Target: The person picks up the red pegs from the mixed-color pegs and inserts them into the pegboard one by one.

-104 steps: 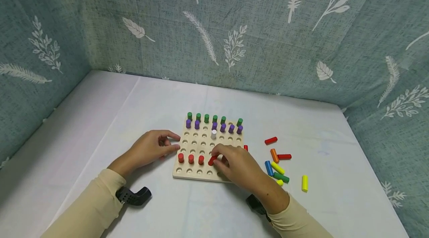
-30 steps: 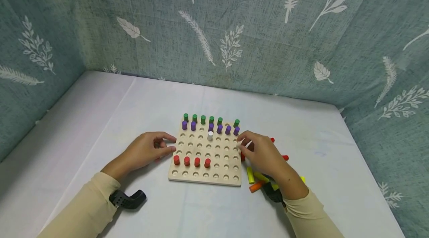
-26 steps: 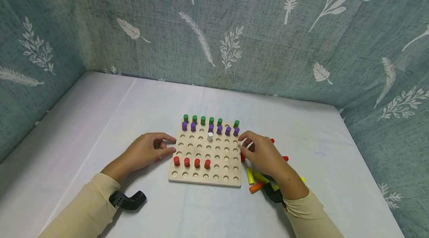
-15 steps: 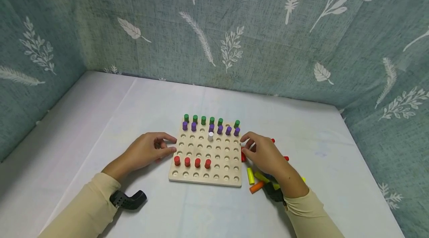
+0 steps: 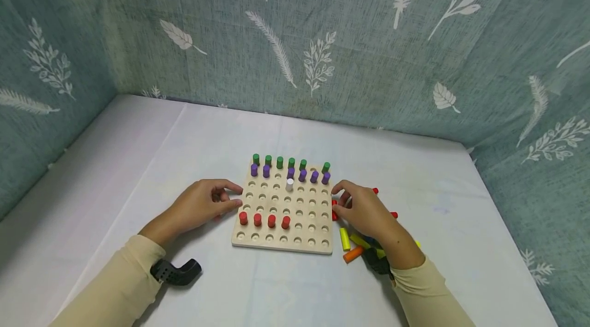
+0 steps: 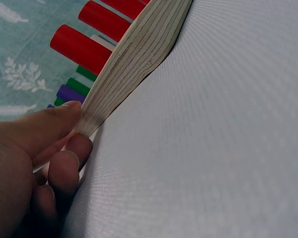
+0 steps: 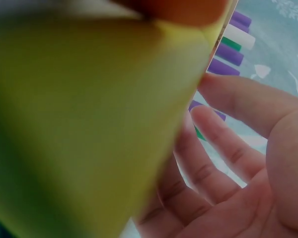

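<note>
A wooden pegboard (image 5: 292, 247) with rows of round holes lies flat on the table. My left hand (image 5: 198, 209) is at its left edge, thumb and forefinger tips right at the side; in the left wrist view the thumb (image 6: 52, 121) meets the board's edge. My right hand (image 5: 364, 209) is at the right edge, fingers loosely bent, holding nothing. Green pegs (image 5: 279, 162) stand in the back row, purple pegs (image 5: 302, 175) before them, then one white peg (image 5: 289, 184). Several red pegs (image 5: 272, 221) stand in a row near the front.
Right of the board lie loose pegs: a red peg (image 5: 334, 210) by the edge, a yellow peg (image 5: 344, 239), an orange peg (image 5: 353, 254), others partly under my right wrist. A blurred yellow peg (image 7: 89, 124) fills much of the right wrist view. Patterned cloth (image 5: 230, 35) walls the table.
My right hand has let go of the fourth red peg, now upright in the board, and moved right to the board's edge. Loose pegs have shifted toward the board. The left hand keeps its place.
</note>
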Demonstrator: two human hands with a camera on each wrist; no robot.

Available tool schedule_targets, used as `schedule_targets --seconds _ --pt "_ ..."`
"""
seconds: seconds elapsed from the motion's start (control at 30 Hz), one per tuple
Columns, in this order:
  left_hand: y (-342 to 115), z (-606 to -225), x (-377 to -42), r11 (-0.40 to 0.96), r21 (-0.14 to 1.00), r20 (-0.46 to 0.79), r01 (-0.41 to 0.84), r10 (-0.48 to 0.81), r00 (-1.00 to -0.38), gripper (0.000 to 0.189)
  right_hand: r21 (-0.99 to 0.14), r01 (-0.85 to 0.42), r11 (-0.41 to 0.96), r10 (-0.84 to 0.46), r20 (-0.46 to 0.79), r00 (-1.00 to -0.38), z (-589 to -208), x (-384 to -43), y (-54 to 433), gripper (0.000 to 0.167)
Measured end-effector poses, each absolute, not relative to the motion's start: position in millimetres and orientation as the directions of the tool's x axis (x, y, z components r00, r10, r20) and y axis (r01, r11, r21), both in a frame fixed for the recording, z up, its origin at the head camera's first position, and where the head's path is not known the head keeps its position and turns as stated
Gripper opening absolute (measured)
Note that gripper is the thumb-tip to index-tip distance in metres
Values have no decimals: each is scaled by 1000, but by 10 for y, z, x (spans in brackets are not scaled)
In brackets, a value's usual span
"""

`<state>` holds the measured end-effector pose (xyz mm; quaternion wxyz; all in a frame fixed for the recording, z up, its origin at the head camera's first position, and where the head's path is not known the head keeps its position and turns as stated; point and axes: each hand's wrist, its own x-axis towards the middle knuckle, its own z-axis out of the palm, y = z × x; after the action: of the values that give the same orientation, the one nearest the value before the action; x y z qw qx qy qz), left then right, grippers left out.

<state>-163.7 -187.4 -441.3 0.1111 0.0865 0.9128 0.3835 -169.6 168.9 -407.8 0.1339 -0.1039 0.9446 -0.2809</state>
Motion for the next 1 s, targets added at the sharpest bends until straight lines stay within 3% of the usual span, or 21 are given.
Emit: schedule_targets --seconds 0.37,1.0 --pt "-1875 -4398 -1648 698 712 -139 74 243 -960 29 -546 -77 834 -246 -244 -938 -4074 -1703 1692 34" --pt "-1883 -4403 -1671 686 722 -136 85 262 -955 31 -531 -157 833 -280 -159 -947 -4006 -1708 1723 48"
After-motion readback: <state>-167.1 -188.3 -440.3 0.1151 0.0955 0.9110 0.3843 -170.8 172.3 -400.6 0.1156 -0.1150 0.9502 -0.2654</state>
